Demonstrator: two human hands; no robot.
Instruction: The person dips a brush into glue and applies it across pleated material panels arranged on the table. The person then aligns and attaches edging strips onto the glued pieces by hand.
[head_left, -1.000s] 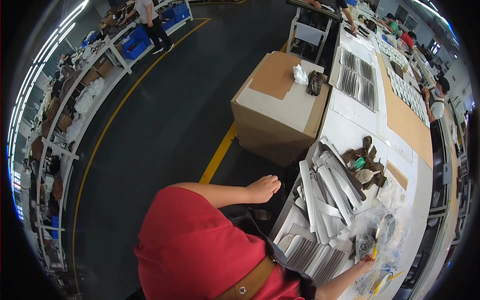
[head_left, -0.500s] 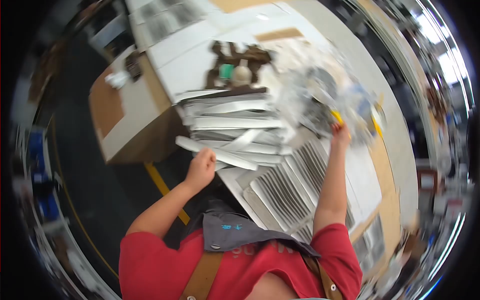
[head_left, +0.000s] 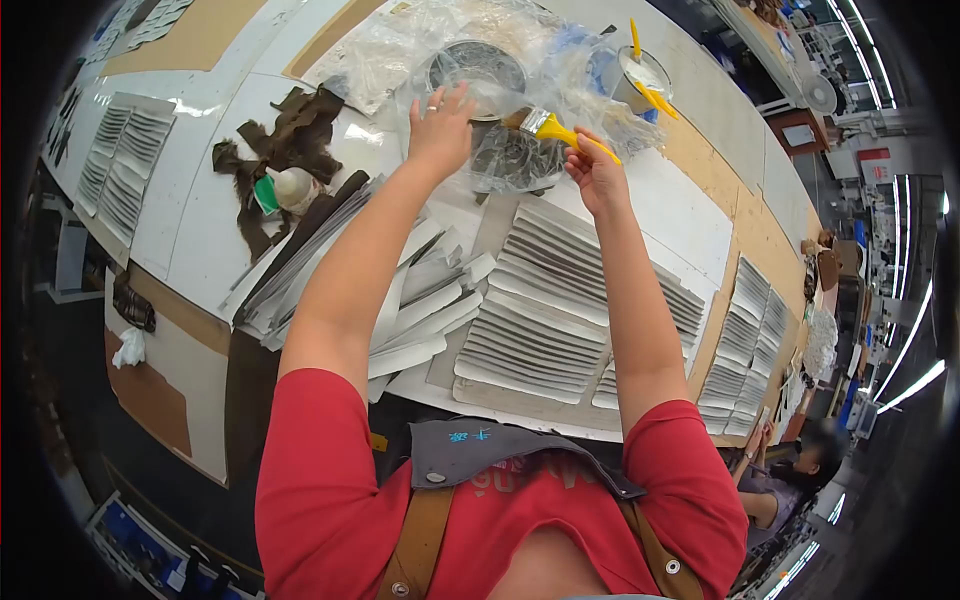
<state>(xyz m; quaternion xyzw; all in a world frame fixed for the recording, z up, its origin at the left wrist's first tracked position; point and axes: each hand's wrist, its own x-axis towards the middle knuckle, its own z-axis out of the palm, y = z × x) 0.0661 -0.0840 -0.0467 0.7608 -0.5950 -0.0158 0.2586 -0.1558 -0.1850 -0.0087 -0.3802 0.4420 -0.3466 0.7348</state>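
Note:
My left hand (head_left: 440, 132) is open, fingers spread, over clear plastic film by a round dark-rimmed container (head_left: 505, 62). Whether it touches the film I cannot tell. In my right hand (head_left: 598, 175) is a yellow-handled paintbrush (head_left: 552, 127), its bristles pointing left over a dark, plastic-wrapped item (head_left: 512, 165). Below my hands lies a board with rows of overlapping grey-white strips (head_left: 535, 310). Loose pale strips (head_left: 425, 315) are heaped to its left, partly hidden by my left arm.
A pot (head_left: 645, 75) with yellow-handled tools stands at the far right. Dark brown scraps (head_left: 295, 125) lie at left around a whitish bottle (head_left: 294, 190). More strip-covered boards (head_left: 125, 165) rest on the table. Another person (head_left: 780, 475) is at the lower right; a cardboard box (head_left: 180, 380) stands lower left.
My left hand has left the loose strips, moved forward to the plastic film and opened. The view has turned rightward. My right hand still holds the paintbrush.

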